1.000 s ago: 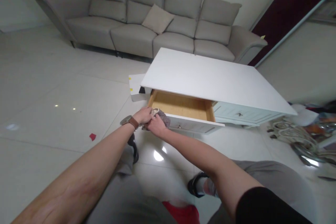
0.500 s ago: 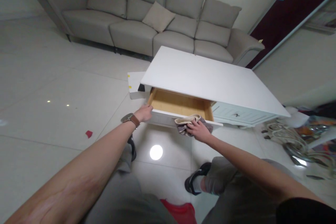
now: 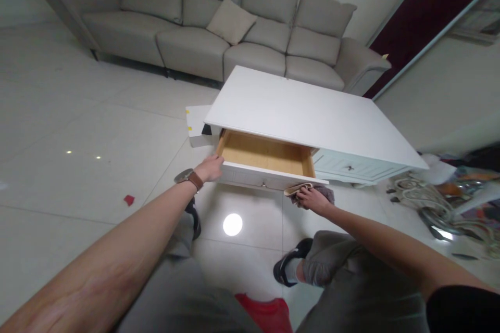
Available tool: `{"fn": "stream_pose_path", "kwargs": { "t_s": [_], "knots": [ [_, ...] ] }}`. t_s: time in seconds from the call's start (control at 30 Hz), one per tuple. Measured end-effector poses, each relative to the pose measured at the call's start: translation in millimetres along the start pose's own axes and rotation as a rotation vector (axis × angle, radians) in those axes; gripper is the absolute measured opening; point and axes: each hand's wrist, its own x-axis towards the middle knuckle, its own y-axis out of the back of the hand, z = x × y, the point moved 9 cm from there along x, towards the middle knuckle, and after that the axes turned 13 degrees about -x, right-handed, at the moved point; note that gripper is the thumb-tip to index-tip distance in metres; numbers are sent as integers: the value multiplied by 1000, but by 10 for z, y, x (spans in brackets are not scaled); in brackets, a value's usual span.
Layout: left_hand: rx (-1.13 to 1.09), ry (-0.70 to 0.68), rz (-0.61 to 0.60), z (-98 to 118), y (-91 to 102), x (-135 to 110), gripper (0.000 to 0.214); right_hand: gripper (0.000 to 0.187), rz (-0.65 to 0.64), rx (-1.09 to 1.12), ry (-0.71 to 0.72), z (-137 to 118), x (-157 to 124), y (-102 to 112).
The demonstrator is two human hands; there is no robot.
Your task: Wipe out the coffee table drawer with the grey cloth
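A drawer (image 3: 265, 154) with a bare wooden inside stands pulled out of the white coffee table (image 3: 308, 109). My left hand (image 3: 211, 167) grips the drawer's left front corner, fingers bent over the edge. In my right hand (image 3: 314, 201) is a brown and cream cloth (image 3: 325, 192), pressed against the right end of the drawer's white front. A small knob (image 3: 263, 184) shows in the middle of that front. Part of the cloth is hidden under my fingers.
Behind the table runs a long grey sofa (image 3: 191, 52) with a cushion (image 3: 231, 21). A white box (image 3: 198, 130) sits by the table's left end. Red plastic (image 3: 267, 315) lies between my legs, and a red scrap (image 3: 129, 200) on the floor. Coiled hoses (image 3: 420, 192) lie at right.
My right hand has slid the cloth to the right and a little down along the drawer front, uncovering the knob. My left hand keeps its grip on the corner.
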Motion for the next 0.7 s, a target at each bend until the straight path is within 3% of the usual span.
{"fn": "stream_pose_path", "kwargs": {
  "t_s": [0.13,0.3,0.4,0.53,0.7],
  "knots": [
    [39,13,-43,14,-17,-15,44,32,-65,67,-3,-279,433,-29],
    [84,39,-74,26,-6,-16,41,25,-53,88,14,-612,1080,196],
    [112,62,-91,23,-6,-7,41,26,-21,77,16,-682,1254,255],
    [106,81,-103,46,2,-8,41,22,-17,79,61,-614,1006,78],
    [101,99,-125,98,15,-44,43,27,-125,79,83,-314,256,-390]
  ]
}}
